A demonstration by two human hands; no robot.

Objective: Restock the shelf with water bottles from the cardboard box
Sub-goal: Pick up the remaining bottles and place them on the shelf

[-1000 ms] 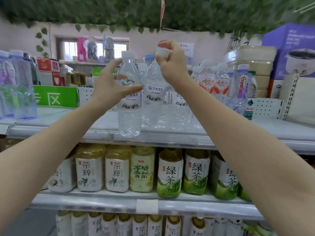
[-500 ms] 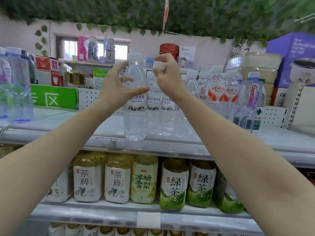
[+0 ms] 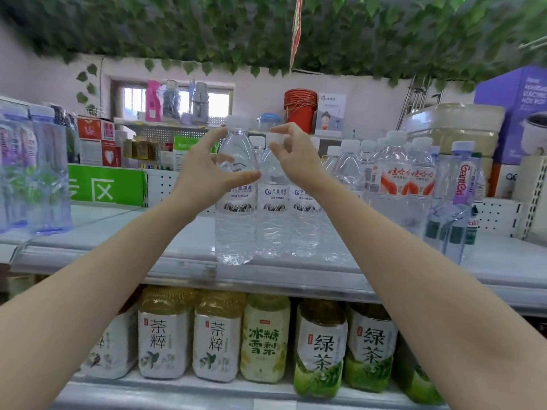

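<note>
Two clear water bottles with white caps stand side by side on the grey top shelf (image 3: 118,250). My left hand (image 3: 207,173) wraps around the upper body of the left water bottle (image 3: 235,229), whose base rests near the shelf's front edge. My right hand (image 3: 293,161) pinches the white cap of the right water bottle (image 3: 273,220) between fingers and thumb. More bottles of the same kind (image 3: 305,220) stand just behind and to the right. The cardboard box is out of view.
Red-labelled water bottles (image 3: 396,184) and a tall purple-labelled bottle (image 3: 458,202) fill the shelf's right part. Blue-tinted bottles (image 3: 32,179) stand at far left. Tea bottles (image 3: 219,341) line the shelf below. Bare shelf lies left of my left arm.
Both bottles have come down from above the shelf and now stand on it. My hands dropped with them and keep their hold; the camera has tilted slightly upward.
</note>
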